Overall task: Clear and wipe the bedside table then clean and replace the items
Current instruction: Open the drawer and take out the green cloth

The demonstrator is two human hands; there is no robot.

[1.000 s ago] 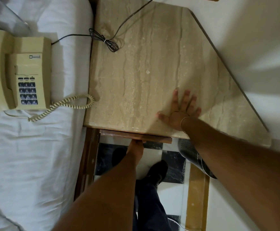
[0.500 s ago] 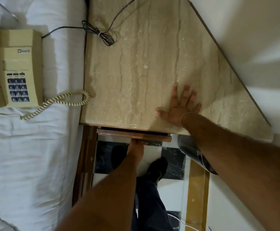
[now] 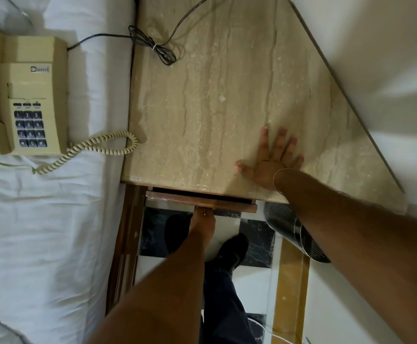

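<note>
The beige marble top of the bedside table (image 3: 214,115) is bare except for a bundled black cord (image 3: 155,49) near its back left corner. My right hand (image 3: 271,161) lies flat on the top near the front edge, fingers spread, holding nothing. Below the front edge, a wooden drawer (image 3: 200,201) stands slightly pulled out, with a dark gap behind its front. My left hand (image 3: 202,218) reaches under the drawer front; its fingers are hidden there, gripping the underside. A cream push-button telephone (image 3: 21,100) with its coiled cord (image 3: 98,148) rests on the white bed at the left.
The white bed (image 3: 53,232) fills the left side, with its wooden frame (image 3: 125,244) beside the table. A perforated metal bin (image 3: 294,229) stands under the table's right part. My legs and black shoes (image 3: 232,252) are on the checkered floor. A white wall runs along the right.
The drawer has come out a little, showing a dark gap under the tabletop. The view shifted slightly; my right hand stays flat on the marble.
</note>
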